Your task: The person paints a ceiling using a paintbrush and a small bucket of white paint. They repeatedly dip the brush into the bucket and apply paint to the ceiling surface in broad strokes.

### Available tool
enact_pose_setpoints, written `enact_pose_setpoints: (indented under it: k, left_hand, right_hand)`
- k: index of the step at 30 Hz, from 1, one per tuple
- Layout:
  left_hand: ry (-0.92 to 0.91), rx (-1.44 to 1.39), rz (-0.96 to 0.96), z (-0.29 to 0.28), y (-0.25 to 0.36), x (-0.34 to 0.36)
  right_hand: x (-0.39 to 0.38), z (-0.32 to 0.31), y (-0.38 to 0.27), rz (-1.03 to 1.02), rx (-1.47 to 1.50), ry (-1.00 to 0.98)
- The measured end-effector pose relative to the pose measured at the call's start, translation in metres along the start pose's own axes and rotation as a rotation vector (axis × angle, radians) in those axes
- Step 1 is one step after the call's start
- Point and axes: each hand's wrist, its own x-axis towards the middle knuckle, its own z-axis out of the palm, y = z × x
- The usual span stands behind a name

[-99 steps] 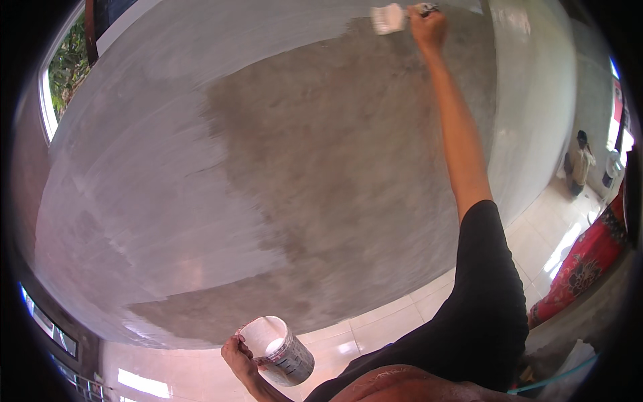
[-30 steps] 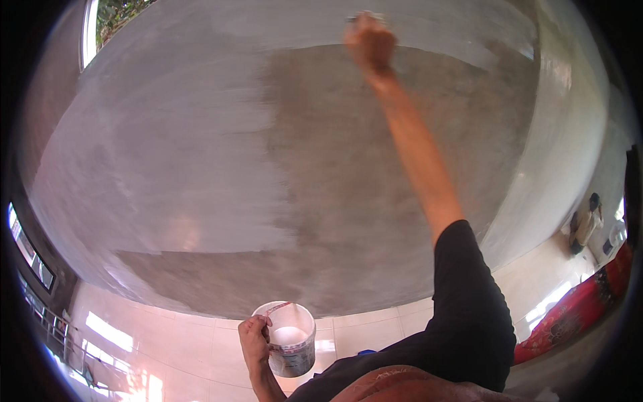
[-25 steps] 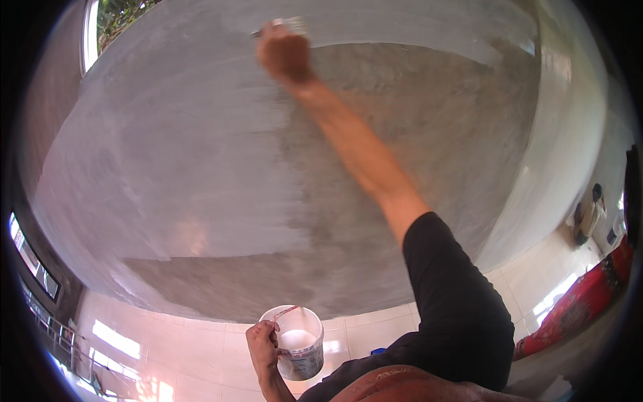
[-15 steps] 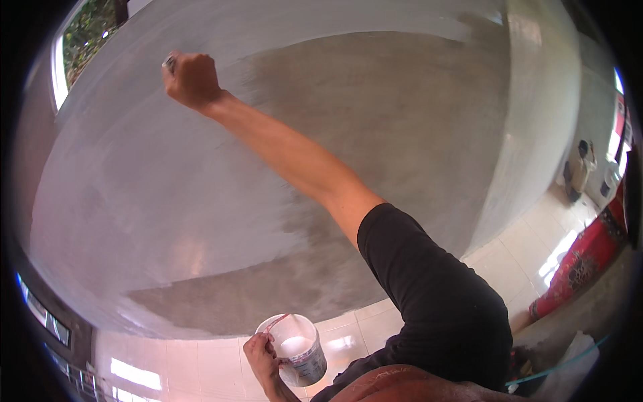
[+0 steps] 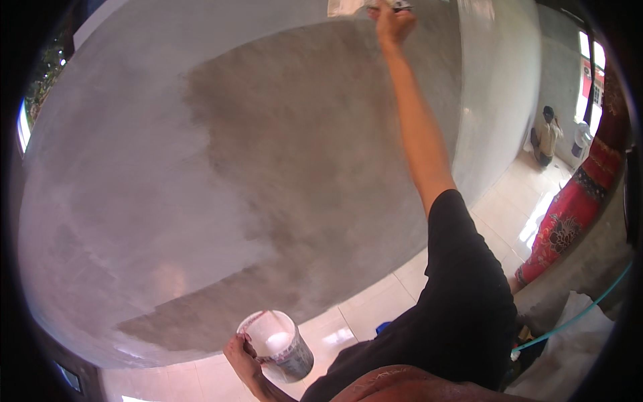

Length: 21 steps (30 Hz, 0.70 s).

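Note:
Stretched far up the wall, my right hand [image 5: 395, 25] is closed round a paintbrush [image 5: 402, 5], of which only a small part shows at the picture's top edge. The grey wall [image 5: 134, 167] is coated lighter on the left and along the top. A darker brownish-grey patch [image 5: 315, 134] fills its middle and right and runs low toward the left. Down near my body, my left hand [image 5: 242, 354] grips the side of a white bucket [image 5: 295, 358] at its handle. White paint [image 5: 277, 342] lies inside, and a thin reddish strip [image 5: 258, 320] crosses the bucket's mouth.
A pale wall face [image 5: 499, 87] stands right of the corner. Farther right, another person [image 5: 547, 137] crouches on the tiled floor [image 5: 382, 298] by a wall. Red patterned cloth [image 5: 569, 221], a turquoise cord [image 5: 576, 316] and a whitish sheet [image 5: 569, 348] lie along the right side.
My right hand has swept from the upper left of the wall to the top, right of centre. My view has shifted right. The left hand still holds the bucket.

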Motion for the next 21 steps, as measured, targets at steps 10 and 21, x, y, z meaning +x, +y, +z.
enact_pose_setpoints:
  k: [10, 21]
  left_hand:
    - [-0.133, 0.319, 0.253, 0.005, 0.049, -0.014]
    - [-0.296, 0.045, -0.188, 0.072, 0.112, -0.036]
  right_hand:
    - [-0.179, -0.086, -0.121, 0.648, 0.438, -0.659]
    - [-0.304, -0.130, -0.183, 0.829, 0.401, -1.486]
